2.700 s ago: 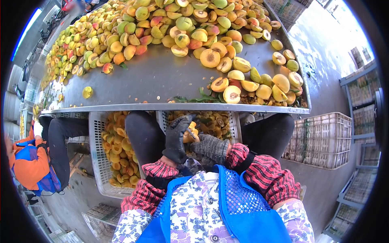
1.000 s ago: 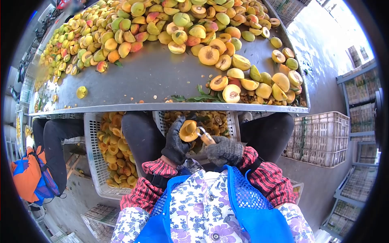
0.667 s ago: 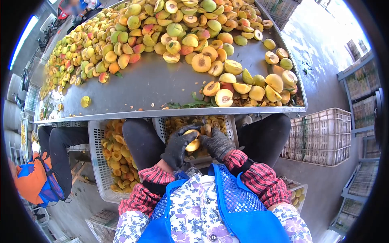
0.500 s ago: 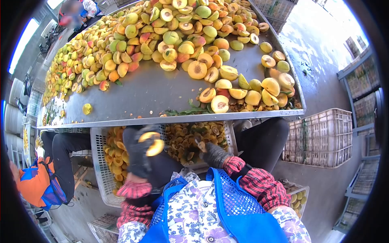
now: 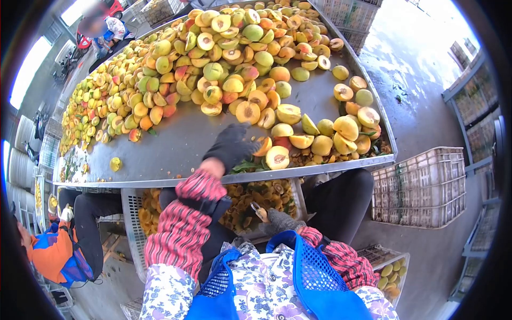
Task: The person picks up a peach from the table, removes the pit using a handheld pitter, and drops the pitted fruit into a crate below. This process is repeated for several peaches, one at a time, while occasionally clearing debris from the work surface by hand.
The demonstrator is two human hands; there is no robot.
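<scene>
My left hand [image 5: 232, 148], in a dark glove, reaches over the metal table [image 5: 186, 128] with fingers stretched out. Its fingertips are right at a cut peach half [image 5: 263, 146] near the front edge. Another peach half [image 5: 277, 158], pit showing, lies just beside it. Low over the crate, my gloved right hand [image 5: 285, 221] is closed around a small pitting tool [image 5: 259, 211] with a looped metal tip. Under the table edge, between my legs, pits and scraps [image 5: 242, 200] fill one part; peach halves [image 5: 149, 213] lie in a white crate [image 5: 133, 226] to the left.
A large heap of peach halves [image 5: 176, 69] covers the table's far side. A white crate [image 5: 418, 186] stands on the floor at right; another crate [image 5: 402, 266] with fruit is near my right elbow. A person in an orange vest [image 5: 53, 253] sits at left, another person [image 5: 109, 32] farther back.
My left hand has moved from above the left crate, where it was with peach pieces, up and forward onto the table. The right hand stays low with the tool.
</scene>
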